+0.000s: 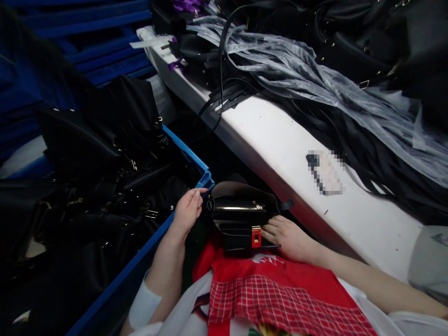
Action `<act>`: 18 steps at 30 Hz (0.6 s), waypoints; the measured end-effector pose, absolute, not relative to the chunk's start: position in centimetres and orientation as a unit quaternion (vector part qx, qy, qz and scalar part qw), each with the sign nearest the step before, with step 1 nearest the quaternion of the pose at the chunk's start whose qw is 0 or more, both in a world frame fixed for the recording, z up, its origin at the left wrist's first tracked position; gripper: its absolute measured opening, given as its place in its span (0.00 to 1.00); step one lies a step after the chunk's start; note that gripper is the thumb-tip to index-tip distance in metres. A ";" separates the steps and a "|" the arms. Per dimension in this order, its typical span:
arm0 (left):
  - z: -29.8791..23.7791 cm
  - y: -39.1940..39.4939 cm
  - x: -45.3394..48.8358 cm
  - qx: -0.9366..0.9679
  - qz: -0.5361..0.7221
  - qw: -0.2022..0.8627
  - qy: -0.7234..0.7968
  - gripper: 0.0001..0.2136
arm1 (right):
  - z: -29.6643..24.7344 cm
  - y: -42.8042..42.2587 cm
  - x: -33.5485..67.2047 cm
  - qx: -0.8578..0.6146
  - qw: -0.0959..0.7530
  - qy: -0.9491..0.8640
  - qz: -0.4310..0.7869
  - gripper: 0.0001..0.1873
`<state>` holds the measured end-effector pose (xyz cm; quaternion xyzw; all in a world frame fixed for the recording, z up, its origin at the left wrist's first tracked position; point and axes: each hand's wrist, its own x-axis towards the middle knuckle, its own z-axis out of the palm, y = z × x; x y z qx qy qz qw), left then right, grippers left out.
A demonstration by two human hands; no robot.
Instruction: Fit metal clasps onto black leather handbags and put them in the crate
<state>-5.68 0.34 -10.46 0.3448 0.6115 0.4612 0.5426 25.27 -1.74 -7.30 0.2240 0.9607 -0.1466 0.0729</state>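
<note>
Black handbag (238, 219) is held upright with its mouth open over the lap, against the red apron (297, 289) and just beside the near edge of the white worktop (273, 130). A gold-coloured zip (234, 208) is seen inside, and a red clasp (256, 237) is set on the front. The left hand (187, 211) is raised at the bag's left end, its fingers curled and its thumb pressed to the forefinger; whether anything is pinched cannot be told. The fingers of the right hand (289, 234) are laid close together on the bag's right end, beside the clasp; the thumb is hidden, so the grip cannot be judged. To the left, black bags (133, 98) are heaped within the rim of a blue crate (187, 151). Along the worktop's far edge, black straps (357, 154) and whitish strips (297, 65) are piled; nearer its front edge, a pixelated object (325, 171) is laid.
</note>
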 end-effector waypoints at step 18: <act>-10.5 -0.6 -8.0 0.503 0.253 0.389 0.729 0.22 | -6.7 -0.7 19.0 0.164 0.054 0.974 -0.144 0.07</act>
